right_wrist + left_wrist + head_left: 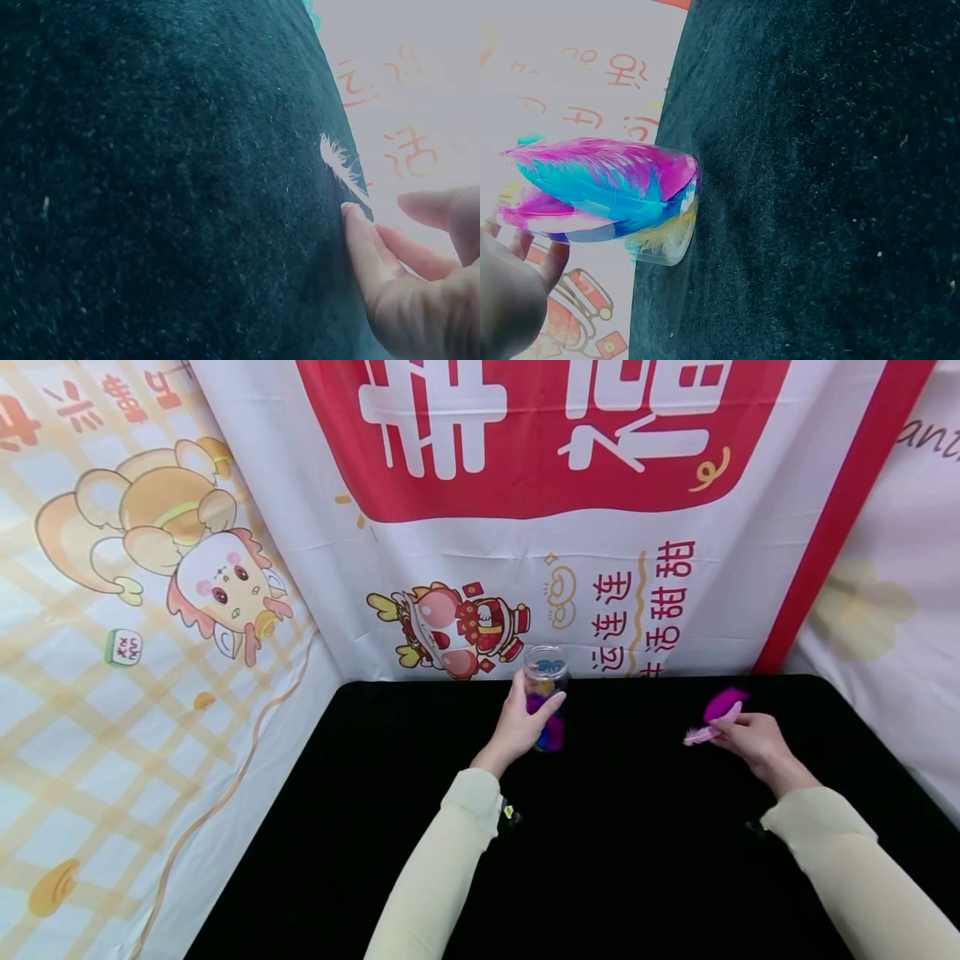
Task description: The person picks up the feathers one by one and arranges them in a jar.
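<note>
A clear jar (552, 714) stands near the back edge of the black table, filled with magenta, blue and yellow feathers (607, 184). Its mouth is uncovered. My left hand (519, 720) grips the jar's side, thumb across the front. Off to the right, my right hand (756, 743) pinches a pale pink feather (705, 735) between thumb and fingers. A magenta feather (723, 703) shows just beyond those fingertips. In the right wrist view the fluffy end of the pink feather (337, 161) sticks out past the fingers.
The black cloth-covered table (622, 860) runs back to a printed white and red curtain (525, 552). Another patterned curtain (135, 710) hangs along the left side.
</note>
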Demonstrator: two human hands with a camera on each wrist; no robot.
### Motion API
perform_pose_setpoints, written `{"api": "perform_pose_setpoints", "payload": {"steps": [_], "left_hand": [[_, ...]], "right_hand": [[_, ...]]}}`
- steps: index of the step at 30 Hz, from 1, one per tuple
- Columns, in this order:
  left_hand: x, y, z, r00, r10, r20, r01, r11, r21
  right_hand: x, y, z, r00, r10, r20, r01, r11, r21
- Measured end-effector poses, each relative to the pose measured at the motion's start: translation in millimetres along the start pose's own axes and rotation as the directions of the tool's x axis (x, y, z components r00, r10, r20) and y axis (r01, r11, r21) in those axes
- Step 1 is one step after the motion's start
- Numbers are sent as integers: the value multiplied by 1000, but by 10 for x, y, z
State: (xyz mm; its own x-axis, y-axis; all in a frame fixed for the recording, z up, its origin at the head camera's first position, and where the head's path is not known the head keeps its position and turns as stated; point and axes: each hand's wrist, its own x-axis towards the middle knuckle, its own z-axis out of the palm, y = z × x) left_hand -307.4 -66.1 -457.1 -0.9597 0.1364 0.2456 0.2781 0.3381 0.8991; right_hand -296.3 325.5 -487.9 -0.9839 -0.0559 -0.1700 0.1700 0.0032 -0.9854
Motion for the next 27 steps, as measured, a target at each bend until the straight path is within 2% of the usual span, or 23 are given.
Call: {"api": "perform_pose_setpoints", "payload": {"steps": [2, 6, 12, 18, 21, 27], "left_hand": [[1, 1, -4, 1000, -2, -1, 2, 1000, -8], [2, 6, -8, 1000, -10, 0, 10, 1000, -17], [-15, 23, -11, 1000, -4, 2, 4, 1000, -10], [-14, 19, -4, 1000, -3, 6, 3, 1000, -12], [-12, 17, -1, 1000, -3, 6, 3, 1000, -18], [-9, 7, 5, 1000, -11, 5, 11, 1000, -18]], "right_hand": [[7, -7, 32, 1000, -23, 3, 23, 992, -123], [6, -10, 91, 997, -74, -8, 67, 944, -324], [-17, -1, 137, 991, -125, -41, 92, 880, -467], [-36, -25, 157, 988, -138, -70, 82, 852, -518], [-50, -46, 157, 986, -146, -75, 86, 848, -522], [-49, -59, 169, 986, -156, -55, 114, 881, -459]]}}
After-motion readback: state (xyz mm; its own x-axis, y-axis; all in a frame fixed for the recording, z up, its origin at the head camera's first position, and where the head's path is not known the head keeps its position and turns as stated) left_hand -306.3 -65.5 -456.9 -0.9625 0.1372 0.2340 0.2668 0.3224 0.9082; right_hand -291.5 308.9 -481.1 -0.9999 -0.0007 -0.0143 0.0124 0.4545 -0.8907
